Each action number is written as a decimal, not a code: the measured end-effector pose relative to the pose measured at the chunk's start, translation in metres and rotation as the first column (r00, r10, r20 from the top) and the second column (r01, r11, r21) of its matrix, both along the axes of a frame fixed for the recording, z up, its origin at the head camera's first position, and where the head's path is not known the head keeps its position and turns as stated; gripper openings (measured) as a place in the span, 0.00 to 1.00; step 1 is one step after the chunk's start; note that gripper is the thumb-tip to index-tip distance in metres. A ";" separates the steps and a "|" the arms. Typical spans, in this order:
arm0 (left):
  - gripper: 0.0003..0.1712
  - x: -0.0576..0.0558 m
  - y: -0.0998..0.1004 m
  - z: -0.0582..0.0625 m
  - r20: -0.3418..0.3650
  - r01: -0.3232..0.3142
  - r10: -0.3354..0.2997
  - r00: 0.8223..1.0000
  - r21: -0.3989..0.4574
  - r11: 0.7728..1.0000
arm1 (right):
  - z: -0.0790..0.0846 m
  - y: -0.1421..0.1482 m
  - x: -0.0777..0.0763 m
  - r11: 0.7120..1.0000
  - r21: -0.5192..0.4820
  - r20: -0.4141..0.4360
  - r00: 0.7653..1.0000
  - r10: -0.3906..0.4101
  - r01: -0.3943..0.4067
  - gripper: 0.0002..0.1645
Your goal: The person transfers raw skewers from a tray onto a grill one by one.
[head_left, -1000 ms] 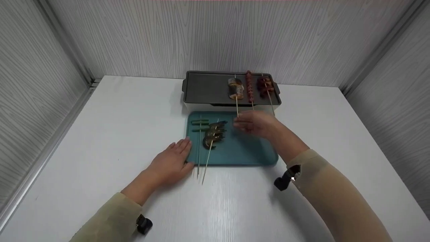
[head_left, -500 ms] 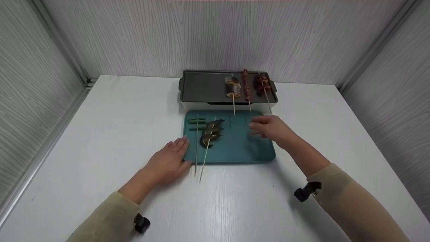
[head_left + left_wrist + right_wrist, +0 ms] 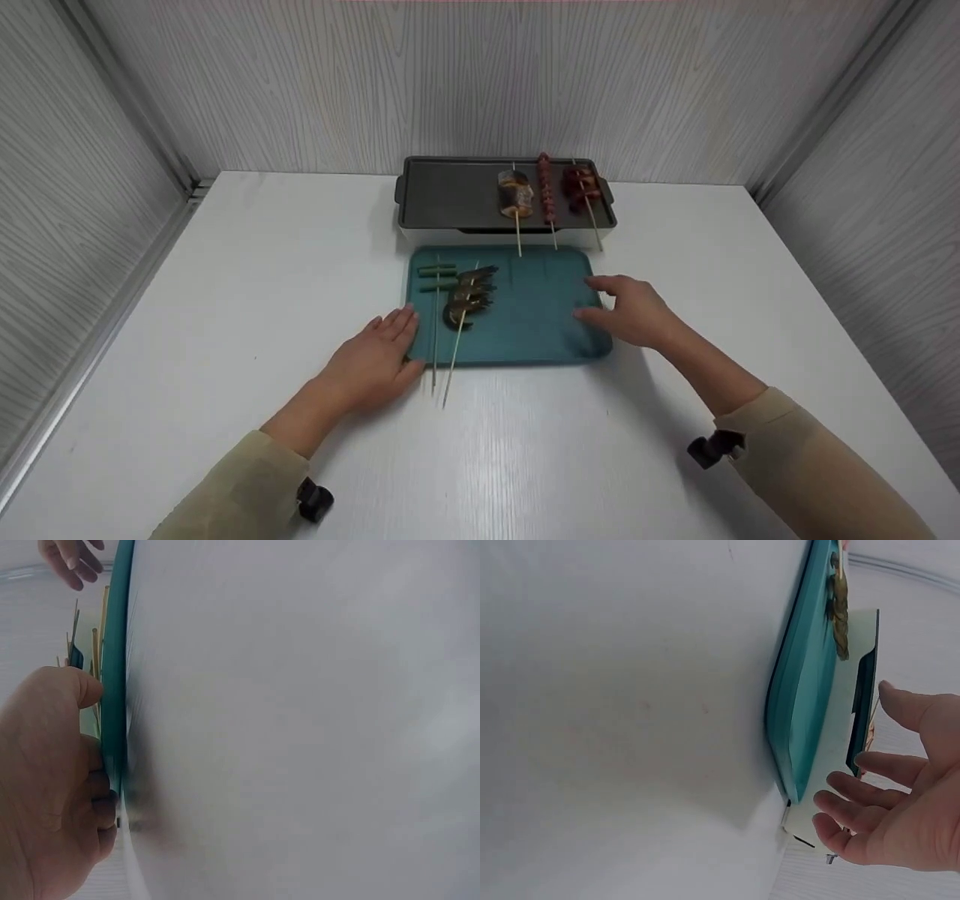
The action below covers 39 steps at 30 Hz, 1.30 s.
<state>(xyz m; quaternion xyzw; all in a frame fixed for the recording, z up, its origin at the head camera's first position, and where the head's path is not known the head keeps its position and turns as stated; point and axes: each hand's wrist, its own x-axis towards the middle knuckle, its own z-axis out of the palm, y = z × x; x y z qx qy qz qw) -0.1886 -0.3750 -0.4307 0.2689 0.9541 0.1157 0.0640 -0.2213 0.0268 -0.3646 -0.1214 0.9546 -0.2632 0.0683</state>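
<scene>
A teal tray (image 3: 525, 337) lies on the white table. My left hand (image 3: 375, 364) rests against its left front corner, fingers straight along the rim; the left wrist view shows the thumb (image 3: 88, 690) at that rim. Beside this hand lie a skewer of green vegetable pieces (image 3: 437, 286) and a shrimp skewer (image 3: 469, 295), their sticks reaching past the tray's front edge. Over the tray's right edge hovers my right hand (image 3: 634, 311), thumb and fingers spread, holding nothing. In the right wrist view its fingers (image 3: 866, 795) are apart in the air.
Behind the tray stands a white-based griddle with a dark plate (image 3: 450, 195). On its right half lie a browned, chunky skewer (image 3: 515, 196), a thin red skewer (image 3: 546, 187) and a dark red skewer (image 3: 581, 189), sticks overhanging the front. Pale panels (image 3: 480, 82) enclose the table.
My right hand has let go of the browned skewer's stick, moved right and toward me, and spread its fingers. My left hand stays at the tray's corner. The view has shifted slightly.
</scene>
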 end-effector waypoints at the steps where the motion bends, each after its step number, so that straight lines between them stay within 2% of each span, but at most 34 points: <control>1: 0.43 0.000 0.000 0.000 0.003 -0.003 0.003 1.000 -0.002 1.000 | -0.002 0.001 0.001 1.000 0.023 -0.005 1.000 0.010 -0.010 0.41; 6: 0.42 0.001 0.000 -0.001 0.004 -0.005 0.005 1.000 -0.003 1.000 | -0.009 0.007 0.004 0.992 0.118 0.001 0.999 0.053 -0.052 0.48; 12: 0.42 0.001 -0.001 0.000 0.006 0.001 -0.001 1.000 0.001 1.000 | -0.016 0.012 0.008 0.974 0.210 0.076 0.994 0.074 -0.089 0.60; 17: 0.42 0.001 -0.001 0.001 0.007 0.006 -0.006 1.000 0.005 1.000 | -0.024 0.011 0.007 0.957 0.266 0.104 0.990 0.095 -0.120 0.64; 24: 0.43 0.001 -0.001 0.000 0.016 0.001 -0.001 1.000 -0.003 1.000 | -0.030 0.013 0.006 0.948 0.293 0.119 0.988 0.094 -0.126 0.66; 30: 0.43 0.001 0.001 0.000 0.019 0.004 -0.004 1.000 -0.012 1.000 | -0.035 0.015 0.004 0.952 0.285 0.155 0.985 0.073 -0.115 0.70; 39: 0.43 0.000 -0.001 0.000 0.005 0.001 -0.001 1.000 -0.011 1.000 | -0.039 0.016 0.004 0.953 0.284 0.159 0.985 0.063 -0.107 0.75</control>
